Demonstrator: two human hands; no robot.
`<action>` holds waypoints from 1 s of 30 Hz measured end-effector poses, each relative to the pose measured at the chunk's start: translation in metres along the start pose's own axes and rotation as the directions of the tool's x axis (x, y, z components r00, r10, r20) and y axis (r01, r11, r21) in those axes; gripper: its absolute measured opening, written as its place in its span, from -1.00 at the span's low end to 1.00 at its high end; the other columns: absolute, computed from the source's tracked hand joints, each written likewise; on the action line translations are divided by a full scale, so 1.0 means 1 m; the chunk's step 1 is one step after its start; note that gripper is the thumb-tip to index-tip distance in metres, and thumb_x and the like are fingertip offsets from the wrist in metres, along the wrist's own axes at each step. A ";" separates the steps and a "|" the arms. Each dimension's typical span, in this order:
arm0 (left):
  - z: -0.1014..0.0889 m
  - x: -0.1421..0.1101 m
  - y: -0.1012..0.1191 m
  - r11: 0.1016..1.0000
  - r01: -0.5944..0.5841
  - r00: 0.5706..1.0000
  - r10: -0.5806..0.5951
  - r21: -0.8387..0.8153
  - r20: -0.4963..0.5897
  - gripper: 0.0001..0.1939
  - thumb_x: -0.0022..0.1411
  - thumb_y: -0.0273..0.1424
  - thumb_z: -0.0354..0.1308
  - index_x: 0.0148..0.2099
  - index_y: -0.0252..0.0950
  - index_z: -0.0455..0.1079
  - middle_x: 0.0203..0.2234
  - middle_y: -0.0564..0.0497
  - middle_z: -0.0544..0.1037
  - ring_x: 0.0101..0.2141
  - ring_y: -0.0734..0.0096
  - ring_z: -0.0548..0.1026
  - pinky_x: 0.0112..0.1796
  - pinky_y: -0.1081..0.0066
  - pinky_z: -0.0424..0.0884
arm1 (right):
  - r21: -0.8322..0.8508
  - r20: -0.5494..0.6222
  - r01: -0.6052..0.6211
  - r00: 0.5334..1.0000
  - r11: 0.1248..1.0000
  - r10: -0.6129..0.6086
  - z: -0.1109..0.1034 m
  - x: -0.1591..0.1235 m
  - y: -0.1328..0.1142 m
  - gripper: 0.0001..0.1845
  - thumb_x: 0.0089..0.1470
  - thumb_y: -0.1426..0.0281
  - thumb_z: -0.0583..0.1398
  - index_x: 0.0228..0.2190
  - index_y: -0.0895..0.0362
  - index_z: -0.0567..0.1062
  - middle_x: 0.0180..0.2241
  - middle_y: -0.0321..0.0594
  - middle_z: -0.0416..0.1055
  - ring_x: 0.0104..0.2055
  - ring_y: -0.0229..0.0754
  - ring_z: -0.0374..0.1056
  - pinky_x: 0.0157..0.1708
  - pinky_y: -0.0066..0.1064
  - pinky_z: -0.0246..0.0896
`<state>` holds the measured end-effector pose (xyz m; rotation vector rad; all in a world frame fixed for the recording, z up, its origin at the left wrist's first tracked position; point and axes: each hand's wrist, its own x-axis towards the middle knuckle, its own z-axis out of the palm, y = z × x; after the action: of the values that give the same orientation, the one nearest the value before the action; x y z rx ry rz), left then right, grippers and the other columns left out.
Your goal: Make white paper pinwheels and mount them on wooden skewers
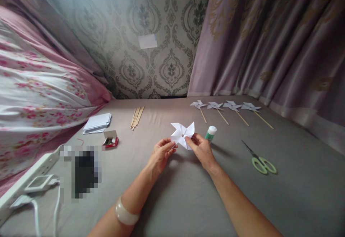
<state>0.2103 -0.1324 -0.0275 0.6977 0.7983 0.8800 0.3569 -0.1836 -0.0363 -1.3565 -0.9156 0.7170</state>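
Between my two hands, above the grey cloth surface, is a white paper pinwheel (182, 132) with a small metal pin at its centre and no stick visible on it. My left hand (162, 152) pinches its lower left blade between thumb and fingers. On the other side, my right hand (201, 150) grips it, thumb on the front near the pin and fingers behind. A glue stick (211, 133) with a white cap and green label stands just beyond my right hand. The fingers behind the paper are partly hidden.
Several finished pinwheels (232, 106) on sticks lie at the back right. Green-handled scissors (260, 161) rest at the right. Wooden sticks (137, 117), a paper stack (97, 122) and a red box of fasteners (110, 141) lie left. A power strip (33, 174) with cables runs along the left edge.
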 end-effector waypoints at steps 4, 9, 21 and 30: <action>0.003 -0.002 0.000 1.000 0.014 1.000 -0.014 0.018 -0.001 -0.72 -0.17 -0.57 0.39 -0.40 -0.38 0.35 -0.53 0.05 0.49 -0.53 0.52 0.51 -0.48 0.58 0.38 | 0.092 -0.007 -0.034 0.999 0.995 0.034 0.000 0.000 0.000 -0.60 -0.16 0.10 0.29 -0.39 0.17 0.55 -0.33 -0.10 0.57 -0.26 -0.05 0.44 -0.22 -0.28 0.28; 0.003 -0.001 0.000 0.999 0.018 1.000 -0.018 0.032 -0.001 -0.72 -0.15 -0.57 0.39 -0.40 -0.38 0.35 -0.52 0.04 0.49 -0.52 0.52 0.51 -0.49 0.58 0.38 | 0.191 -0.010 -0.098 0.995 0.977 0.102 0.001 -0.001 -0.003 -0.57 -0.22 0.07 0.32 -0.42 0.17 0.55 -0.37 -0.13 0.57 -0.28 -0.07 0.45 -0.23 -0.29 0.28; 0.000 -0.001 -0.003 0.995 0.023 1.000 -0.024 0.095 0.010 -0.67 -0.23 -0.47 0.43 -0.40 -0.38 0.37 -0.53 0.06 0.47 -0.55 0.57 0.46 -0.52 0.58 0.32 | 0.399 0.066 -0.258 0.965 0.880 0.253 0.002 -0.001 -0.008 -0.53 -0.27 0.01 0.34 -0.46 0.15 0.56 -0.49 -0.20 0.56 -0.42 -0.13 0.44 -0.34 -0.36 0.27; -0.001 0.000 -0.003 0.996 0.035 0.999 -0.035 0.076 0.003 -0.67 -0.26 -0.46 0.43 -0.41 -0.38 0.38 -0.54 0.08 0.46 -0.57 0.61 0.42 -0.54 0.60 0.32 | 0.401 0.182 -0.270 0.960 0.875 0.213 -0.002 -0.003 -0.010 -0.45 -0.17 -0.06 0.27 -0.34 0.15 0.57 -0.36 -0.17 0.57 -0.24 -0.05 0.45 -0.21 -0.32 0.27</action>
<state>0.2107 -0.1333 -0.0307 0.7501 0.8411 0.8193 0.3561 -0.1878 -0.0268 -1.0501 -0.6447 1.1413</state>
